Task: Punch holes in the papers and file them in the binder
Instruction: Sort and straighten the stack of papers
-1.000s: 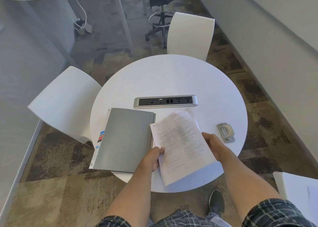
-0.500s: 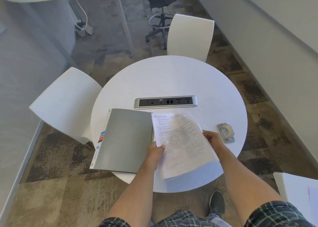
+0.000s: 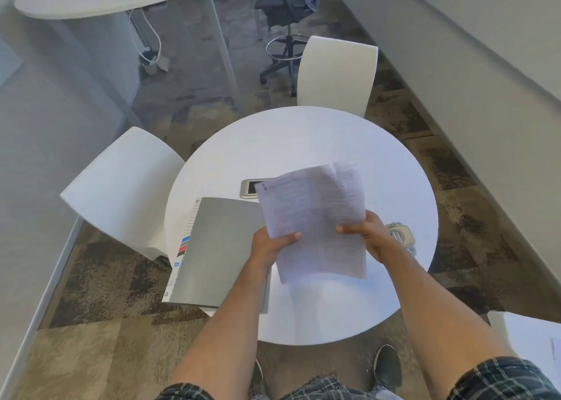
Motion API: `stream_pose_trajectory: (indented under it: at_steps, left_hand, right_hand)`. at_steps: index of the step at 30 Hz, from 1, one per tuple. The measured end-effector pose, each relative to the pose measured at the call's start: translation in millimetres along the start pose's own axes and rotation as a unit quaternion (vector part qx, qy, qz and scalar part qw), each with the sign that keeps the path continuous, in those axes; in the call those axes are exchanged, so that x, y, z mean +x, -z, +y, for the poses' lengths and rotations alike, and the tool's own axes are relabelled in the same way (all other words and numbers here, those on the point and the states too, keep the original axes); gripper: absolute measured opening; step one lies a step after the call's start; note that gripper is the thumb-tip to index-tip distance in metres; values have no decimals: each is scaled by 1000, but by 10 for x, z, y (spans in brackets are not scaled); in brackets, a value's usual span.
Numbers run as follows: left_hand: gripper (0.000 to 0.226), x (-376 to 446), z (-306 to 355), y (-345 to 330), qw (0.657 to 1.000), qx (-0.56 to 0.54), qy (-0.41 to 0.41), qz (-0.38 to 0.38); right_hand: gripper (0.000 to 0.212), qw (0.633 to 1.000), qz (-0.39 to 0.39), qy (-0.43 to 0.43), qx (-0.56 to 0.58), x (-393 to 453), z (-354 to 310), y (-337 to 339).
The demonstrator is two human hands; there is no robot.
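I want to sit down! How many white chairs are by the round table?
2: one chair left of the table, one chair behind it. Others may be out of view.

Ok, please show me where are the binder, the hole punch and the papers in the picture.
binder point(image 3: 218, 248): head view, middle of its closed grey cover.
hole punch point(image 3: 402, 235): head view, its top, behind the right wrist.
papers point(image 3: 315, 214): head view, printed face of the front sheet, between the two hands.
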State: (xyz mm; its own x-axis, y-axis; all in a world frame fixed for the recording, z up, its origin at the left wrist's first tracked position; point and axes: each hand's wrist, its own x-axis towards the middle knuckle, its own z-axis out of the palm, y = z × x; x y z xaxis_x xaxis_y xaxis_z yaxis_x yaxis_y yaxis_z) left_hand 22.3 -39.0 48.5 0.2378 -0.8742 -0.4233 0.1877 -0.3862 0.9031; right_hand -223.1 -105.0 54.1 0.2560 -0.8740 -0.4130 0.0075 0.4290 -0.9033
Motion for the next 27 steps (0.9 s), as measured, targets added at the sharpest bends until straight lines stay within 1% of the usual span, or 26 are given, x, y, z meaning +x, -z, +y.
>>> stream_pose_trajectory:
  at_steps: [2, 4, 6, 8, 10, 15, 17, 21, 24, 27]
  left_hand:
    - [38, 15, 99, 22, 999, 16, -9, -29]
    - [39, 34, 151, 29, 997, 59, -13, -48]
    - [39, 42, 154, 17, 993, 107, -27, -48]
    - [39, 37, 126, 13, 991, 125, -40, -38]
    - [40, 25, 60, 29, 991, 128, -37, -32]
    - [36, -41, -133, 36, 992, 125, -5, -33]
    - [37, -34, -159, 33, 992, 122, -5, -33]
    - [43, -43, -151, 10, 992, 104, -8, -68]
    - [40, -57, -145, 6, 993, 97, -5, -71]
    - [34, -34, -113, -2, 993, 92, -11, -67]
  right_hand:
    - [49, 1000, 10, 14, -21, 3, -14, -24]
    - [49, 999, 6, 29, -33, -3, -9, -25]
    - [48, 999, -2, 45, -30, -17, 12, -18]
    - [47, 998, 5, 58, -19, -37, 39, -12]
    - [49, 998, 12, 55, -19, -63, 112, 0]
    - [46, 999, 18, -12, -50, -114, 340, 32]
    - [45, 999, 27, -12, -46, -115, 341, 17]
    - [43, 999, 29, -10, -32, -99, 305, -5]
    - [45, 999, 39, -3, -28, -99, 309, 12]
    - [38, 998, 63, 25, -11, -108, 316, 33]
